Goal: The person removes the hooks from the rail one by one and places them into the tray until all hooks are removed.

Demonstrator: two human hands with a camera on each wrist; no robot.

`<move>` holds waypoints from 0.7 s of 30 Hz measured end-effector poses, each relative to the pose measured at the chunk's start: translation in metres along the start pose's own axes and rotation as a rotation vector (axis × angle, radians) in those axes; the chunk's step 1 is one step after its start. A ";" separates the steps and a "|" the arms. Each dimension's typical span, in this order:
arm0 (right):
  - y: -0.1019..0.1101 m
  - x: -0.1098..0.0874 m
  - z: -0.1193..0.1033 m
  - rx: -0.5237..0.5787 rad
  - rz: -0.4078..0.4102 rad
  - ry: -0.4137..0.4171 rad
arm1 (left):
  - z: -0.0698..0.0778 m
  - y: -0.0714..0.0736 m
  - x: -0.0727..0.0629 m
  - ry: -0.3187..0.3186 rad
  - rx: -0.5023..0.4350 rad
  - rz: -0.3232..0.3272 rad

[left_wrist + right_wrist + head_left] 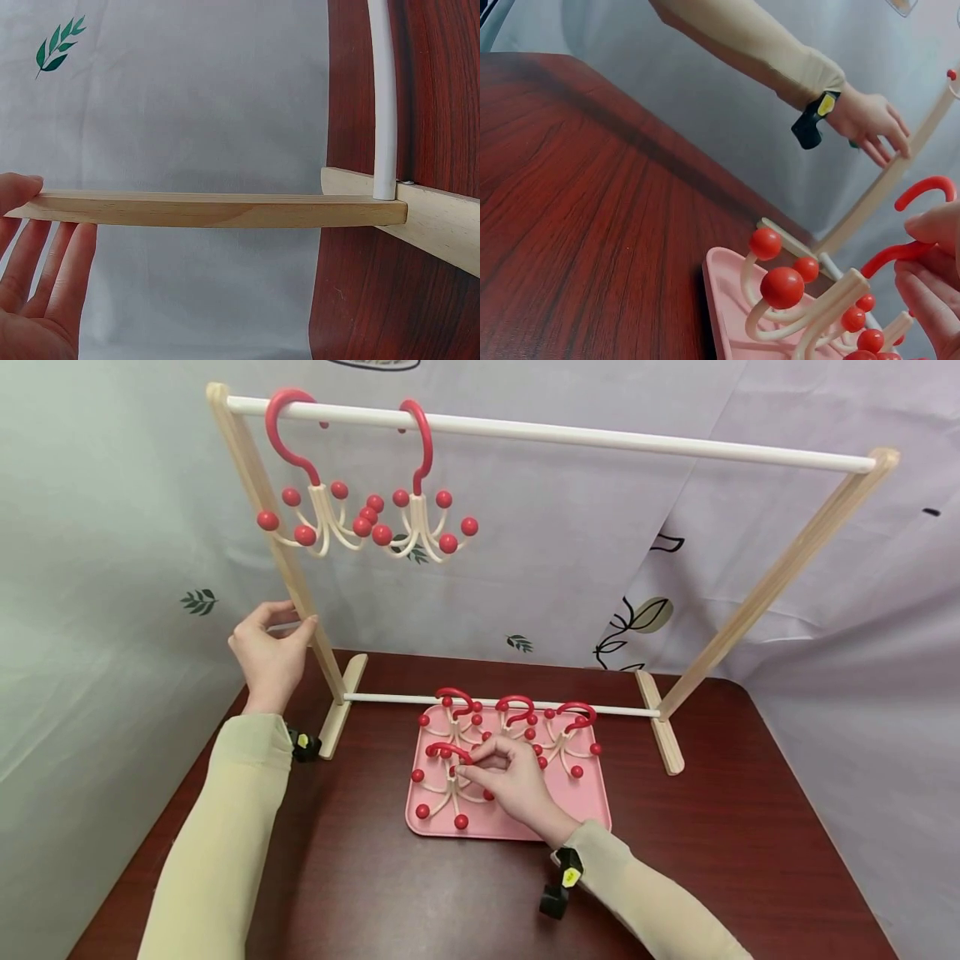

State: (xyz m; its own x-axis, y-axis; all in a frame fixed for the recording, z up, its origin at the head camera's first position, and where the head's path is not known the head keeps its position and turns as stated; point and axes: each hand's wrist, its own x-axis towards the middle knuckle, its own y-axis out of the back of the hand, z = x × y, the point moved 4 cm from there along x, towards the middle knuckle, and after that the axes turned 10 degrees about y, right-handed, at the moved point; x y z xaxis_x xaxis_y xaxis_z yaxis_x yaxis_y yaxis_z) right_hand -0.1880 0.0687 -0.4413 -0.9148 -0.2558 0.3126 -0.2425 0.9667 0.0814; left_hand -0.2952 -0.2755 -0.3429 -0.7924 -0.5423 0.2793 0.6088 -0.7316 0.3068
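Head view: two hangers (pixel 418 514) hung, four left on the tray (pixel 495 828); right hand (pixel 517 783) pinches the near-left corner's hanger (pixel 452 785), left hand (pixel 270 652) grips the rack's post (pixel 284 556).

Pale grey, creased cloth (pixel 540 568) printed with green leaf sprigs (pixel 198 602) and black-outlined leaves (pixel 651 615) hangs behind and beside a dark reddish-brown, wood-grained table (pixel 360 860).

- hanger (pixel 452 785) in right hand (pixel 517 781): red, cream
- tray (pixel 590 800) under that hand: pink
- post (pixel 225 211) at left hand (pixel 270 656): tan
- cloth (pixel 450 627) behind both: grey, leaf-printed
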 end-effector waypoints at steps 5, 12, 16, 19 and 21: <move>-0.002 0.003 -0.001 0.001 0.020 -0.030 | 0.000 0.000 0.000 -0.011 -0.007 -0.002; -0.003 0.003 -0.017 -0.003 0.014 -0.026 | 0.000 0.000 0.001 -0.011 -0.013 -0.006; 0.000 0.003 0.001 -0.004 0.003 -0.027 | 0.000 -0.001 0.002 -0.012 -0.010 -0.006; 0.000 0.001 0.002 -0.007 -0.009 -0.032 | -0.001 0.000 0.001 -0.008 -0.013 -0.007; 0.000 0.001 0.000 0.010 -0.019 -0.022 | -0.001 0.000 0.001 -0.005 -0.019 -0.009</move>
State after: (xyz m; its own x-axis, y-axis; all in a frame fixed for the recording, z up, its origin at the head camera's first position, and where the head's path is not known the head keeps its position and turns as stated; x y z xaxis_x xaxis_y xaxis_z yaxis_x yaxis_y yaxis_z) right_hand -0.1892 0.0685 -0.4411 -0.9168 -0.2739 0.2906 -0.2629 0.9617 0.0771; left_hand -0.2963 -0.2765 -0.3433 -0.7979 -0.5332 0.2813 0.6004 -0.7443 0.2925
